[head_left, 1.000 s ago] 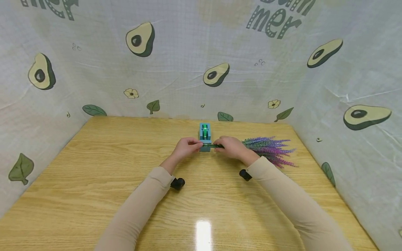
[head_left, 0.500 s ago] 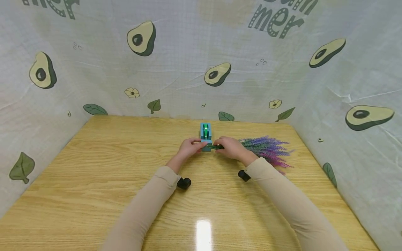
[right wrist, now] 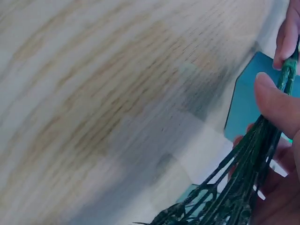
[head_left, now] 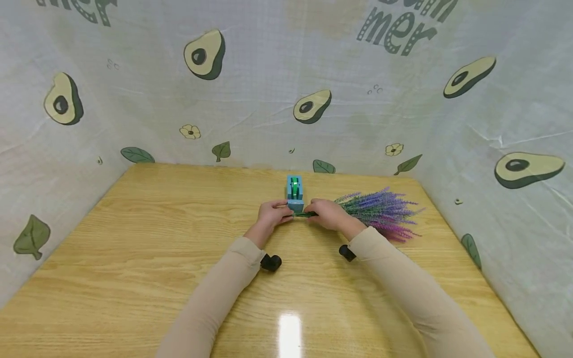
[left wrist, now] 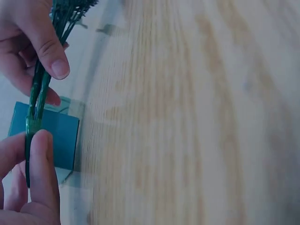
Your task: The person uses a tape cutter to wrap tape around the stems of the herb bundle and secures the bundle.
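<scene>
A bunch of artificial lavender (head_left: pixel 380 211) lies to the right, its purple and pink heads fanned out. My right hand (head_left: pixel 329 214) grips its green stems (right wrist: pixel 255 145), thumb on one side and fingers on the other. At the stem ends, my left hand (head_left: pixel 270 215) pinches the bundle between thumb and finger. Shiny green tape (left wrist: pixel 33 125) wraps the stems right at those fingertips. Just behind the hands stands a blue tape dispenser (head_left: pixel 294 205) with a green tape roll (head_left: pixel 294 187); in the left wrist view, its blue body (left wrist: pixel 61 136) shows beneath the stems.
The wooden table (head_left: pixel 179 214) spreads out on both sides of the hands. A cloth printed with avocados (head_left: pixel 312 106) hangs behind it and along both sides. Black wrist cameras (head_left: pixel 270 262) jut out under the sleeves.
My left hand has shifted right and a little nearer the body, bringing the stem ends down in front of the dispenser. The right hand keeps its grip, and the flower heads have turned slightly.
</scene>
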Demonstrator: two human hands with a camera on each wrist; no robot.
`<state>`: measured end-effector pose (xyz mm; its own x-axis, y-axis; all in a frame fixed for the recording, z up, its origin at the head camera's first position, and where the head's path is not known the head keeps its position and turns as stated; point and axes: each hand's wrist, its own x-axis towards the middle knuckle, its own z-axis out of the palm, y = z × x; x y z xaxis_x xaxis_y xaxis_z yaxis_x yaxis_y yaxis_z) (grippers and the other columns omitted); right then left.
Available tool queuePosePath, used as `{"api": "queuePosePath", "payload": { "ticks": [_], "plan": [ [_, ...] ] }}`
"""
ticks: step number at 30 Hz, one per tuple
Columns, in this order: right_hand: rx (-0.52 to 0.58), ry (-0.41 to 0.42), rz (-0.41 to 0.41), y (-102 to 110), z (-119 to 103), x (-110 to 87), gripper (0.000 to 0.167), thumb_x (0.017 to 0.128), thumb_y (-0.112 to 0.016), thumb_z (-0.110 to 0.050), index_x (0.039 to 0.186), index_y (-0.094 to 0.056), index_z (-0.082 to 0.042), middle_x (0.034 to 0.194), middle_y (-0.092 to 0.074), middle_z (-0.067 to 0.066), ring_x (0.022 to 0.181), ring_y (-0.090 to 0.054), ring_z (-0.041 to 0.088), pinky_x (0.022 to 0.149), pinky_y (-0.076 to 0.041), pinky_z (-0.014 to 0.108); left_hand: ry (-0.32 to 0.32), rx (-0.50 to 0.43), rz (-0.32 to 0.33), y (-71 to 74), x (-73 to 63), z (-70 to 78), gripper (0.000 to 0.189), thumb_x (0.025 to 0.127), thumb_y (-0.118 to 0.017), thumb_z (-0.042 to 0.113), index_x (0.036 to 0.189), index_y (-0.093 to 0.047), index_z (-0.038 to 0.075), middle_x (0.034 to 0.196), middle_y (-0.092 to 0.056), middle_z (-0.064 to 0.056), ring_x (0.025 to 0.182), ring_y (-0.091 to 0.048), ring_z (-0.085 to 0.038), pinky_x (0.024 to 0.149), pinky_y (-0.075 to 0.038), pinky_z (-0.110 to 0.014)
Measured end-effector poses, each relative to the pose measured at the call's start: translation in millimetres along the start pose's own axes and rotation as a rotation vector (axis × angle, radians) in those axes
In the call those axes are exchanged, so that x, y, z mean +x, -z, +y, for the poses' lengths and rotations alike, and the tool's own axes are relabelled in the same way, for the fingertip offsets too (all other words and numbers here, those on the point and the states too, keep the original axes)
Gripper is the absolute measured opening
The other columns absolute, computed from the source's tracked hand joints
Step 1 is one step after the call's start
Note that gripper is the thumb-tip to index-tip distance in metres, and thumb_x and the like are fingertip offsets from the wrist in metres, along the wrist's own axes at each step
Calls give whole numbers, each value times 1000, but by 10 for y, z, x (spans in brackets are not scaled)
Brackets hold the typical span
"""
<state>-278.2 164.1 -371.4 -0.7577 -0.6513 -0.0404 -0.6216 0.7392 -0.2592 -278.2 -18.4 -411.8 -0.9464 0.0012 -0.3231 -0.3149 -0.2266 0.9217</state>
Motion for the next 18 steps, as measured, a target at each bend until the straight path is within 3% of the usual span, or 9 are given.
{"api": "queuePosePath", "payload": {
  "ticks": [3,8,12,15,18],
  "plan": [
    [4,1,-25,20,-3,-23,28,89,-65,-17,115,-66,-4,95,-57,6,84,-57,20,73,-49,35,-5,25,-52,29,-27,-4,43,82,-66,-7,123,-52,-2,106,-58,-21,76,-66,-20,77,-54,-34],
    [1,18,-38,102,-41,-87,29,90,-64,-16,116,-65,-4,92,-56,4,79,-55,17,69,-47,32,-127,215,-166,65,-161,41,33,83,-68,-1,113,-54,-4,99,-56,-16,82,-64,-26,81,-52,-36],
    [-34,76,-35,174,-142,-176,27,89,-65,-14,114,-67,-5,85,-53,2,69,-48,13,60,-41,27,-221,499,-282,140,-272,87,23,88,-66,10,110,-66,3,99,-62,-9,90,-63,-27,79,-53,-34],
    [-61,119,-26,200,-217,-260,26,88,-66,-13,112,-68,-6,83,-52,1,65,-44,11,56,-37,24,-270,713,-366,183,-333,129,20,91,-62,19,108,-70,9,97,-65,-5,88,-61,-22,73,-52,-30],
    [-69,153,-14,187,-263,-333,25,87,-67,-13,110,-68,-5,80,-51,0,63,-43,9,55,-36,23,-295,846,-440,204,-393,160,22,93,-59,24,107,-70,10,95,-65,-3,83,-58,-18,69,-49,-27]
  ]
}}
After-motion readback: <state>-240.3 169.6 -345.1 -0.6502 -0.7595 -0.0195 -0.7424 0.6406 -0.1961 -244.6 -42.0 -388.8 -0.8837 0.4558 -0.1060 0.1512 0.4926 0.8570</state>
